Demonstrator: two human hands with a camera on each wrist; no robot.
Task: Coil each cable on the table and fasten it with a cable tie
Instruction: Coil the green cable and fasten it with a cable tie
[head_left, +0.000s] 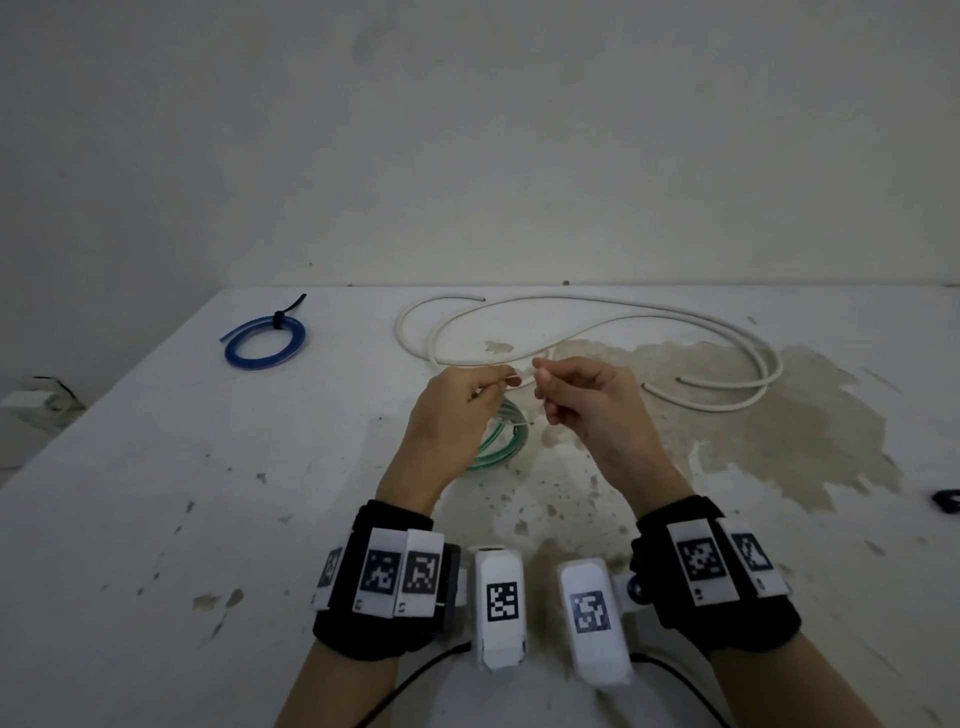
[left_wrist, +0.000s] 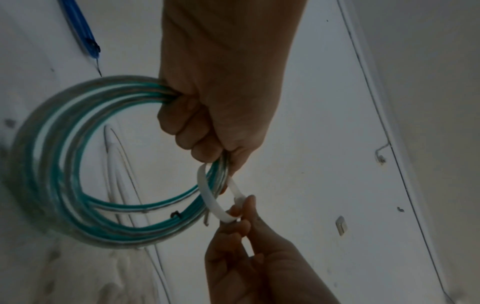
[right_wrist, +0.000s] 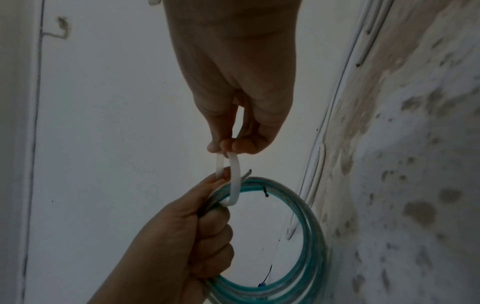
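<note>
My left hand (head_left: 467, 400) (left_wrist: 207, 127) (right_wrist: 197, 232) grips a green coiled cable (head_left: 498, 441) (left_wrist: 64, 164) (right_wrist: 298, 236), held above the table. A white cable tie (left_wrist: 210, 197) (right_wrist: 235, 176) loops around the coil's strands just beyond the left fingers. My right hand (head_left: 576, 395) (left_wrist: 241, 226) (right_wrist: 233, 142) pinches the tie's two ends together between thumb and fingertips. A long white cable (head_left: 597, 332) lies loose on the table behind the hands. A blue coil (head_left: 265, 340) (left_wrist: 83, 35), fastened with a black tie, lies at the far left.
The white table (head_left: 156, 519) has a large brown stain (head_left: 779, 426) on its right half. A small dark object (head_left: 945, 501) sits at the right edge. A wall stands behind the table's far edge.
</note>
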